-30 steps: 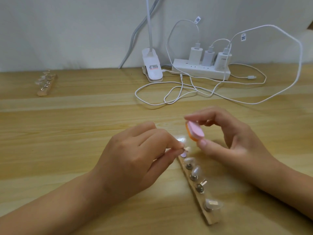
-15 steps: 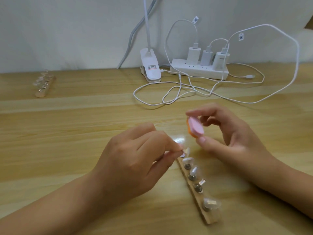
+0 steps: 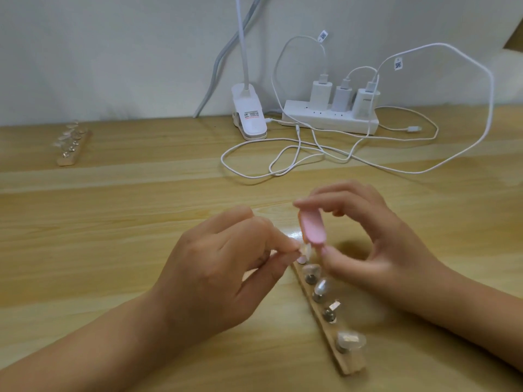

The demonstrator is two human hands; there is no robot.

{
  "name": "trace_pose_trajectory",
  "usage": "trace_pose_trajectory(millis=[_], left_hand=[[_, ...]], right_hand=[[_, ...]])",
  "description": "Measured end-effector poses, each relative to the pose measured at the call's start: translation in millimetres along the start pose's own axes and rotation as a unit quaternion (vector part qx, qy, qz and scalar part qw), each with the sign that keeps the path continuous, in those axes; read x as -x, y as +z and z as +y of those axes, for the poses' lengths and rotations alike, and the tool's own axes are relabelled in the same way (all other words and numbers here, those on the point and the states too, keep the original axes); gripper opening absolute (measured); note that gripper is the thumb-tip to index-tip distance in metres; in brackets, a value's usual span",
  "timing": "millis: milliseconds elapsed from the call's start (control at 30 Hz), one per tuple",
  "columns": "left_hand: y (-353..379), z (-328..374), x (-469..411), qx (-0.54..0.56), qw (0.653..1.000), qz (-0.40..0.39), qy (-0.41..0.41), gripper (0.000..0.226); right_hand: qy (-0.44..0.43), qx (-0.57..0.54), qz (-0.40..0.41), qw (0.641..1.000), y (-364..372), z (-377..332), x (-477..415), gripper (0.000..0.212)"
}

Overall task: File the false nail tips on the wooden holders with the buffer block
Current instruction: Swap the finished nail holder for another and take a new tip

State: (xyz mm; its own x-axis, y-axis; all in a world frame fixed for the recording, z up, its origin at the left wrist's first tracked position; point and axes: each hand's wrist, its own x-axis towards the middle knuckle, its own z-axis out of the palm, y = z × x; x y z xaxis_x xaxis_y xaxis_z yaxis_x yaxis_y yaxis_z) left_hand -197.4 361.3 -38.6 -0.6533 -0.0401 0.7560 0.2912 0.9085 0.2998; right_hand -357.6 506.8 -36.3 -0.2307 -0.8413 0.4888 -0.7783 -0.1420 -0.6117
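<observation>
A wooden holder (image 3: 328,329) lies slanted on the table in front of me, with several clear nail tips standing on metal studs. My left hand (image 3: 223,275) pinches the farthest nail tip (image 3: 307,250) at the holder's top end. My right hand (image 3: 365,247) grips a small pink buffer block (image 3: 312,226) with an orange side between thumb and forefinger. The block's lower end touches that pinched nail tip. Three more tips (image 3: 322,287) stand free along the strip.
A second wooden holder (image 3: 72,147) with nail tips lies at the far left. At the back stand a white clip lamp (image 3: 249,117) and a power strip (image 3: 331,118) with three chargers. White cables (image 3: 297,159) loop over the table behind my hands.
My right hand has brought the buffer block down and left onto the nail tip held by my left hand, turning the block more upright. The left hand keeps its pinch.
</observation>
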Motion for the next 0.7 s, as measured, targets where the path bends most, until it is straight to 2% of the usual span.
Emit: trace_pose_trajectory(millis=[100, 200, 267, 400, 533, 700], left_hand=[[1.0, 1.6, -0.5, 0.068, 0.993, -0.016, -0.095, 0.005], [3.6, 1.3, -1.7, 0.151, 0.960, -0.049, -0.231, 0.010], [4.8, -2.1, -1.4, 0.179, 0.944, -0.058, -0.271, 0.007], [6.7, -3.8, -1.8, 0.185, 0.926, -0.107, -0.312, 0.010], [10.7, -3.9, -3.9, 0.117, 0.939, -0.165, -0.278, 0.011], [11.1, -3.2, -7.2, 0.095, 0.942, -0.196, -0.254, 0.021]], right_hand=[[0.063, -0.012, 0.037, 0.997, -4.3, 5.4, -5.7, 0.043], [0.104, -0.052, 0.054, 0.992, -6.0, 8.1, -7.7, 0.042], [0.124, -0.081, 0.059, 0.987, -5.1, 10.2, -8.7, 0.042], [0.137, -0.097, 0.049, 0.985, -4.9, 12.2, -8.8, 0.041], [0.139, -0.105, 0.040, 0.984, -3.1, 15.0, -8.6, 0.040], [0.141, -0.133, 0.042, 0.980, -1.9, 16.6, -9.6, 0.040]])
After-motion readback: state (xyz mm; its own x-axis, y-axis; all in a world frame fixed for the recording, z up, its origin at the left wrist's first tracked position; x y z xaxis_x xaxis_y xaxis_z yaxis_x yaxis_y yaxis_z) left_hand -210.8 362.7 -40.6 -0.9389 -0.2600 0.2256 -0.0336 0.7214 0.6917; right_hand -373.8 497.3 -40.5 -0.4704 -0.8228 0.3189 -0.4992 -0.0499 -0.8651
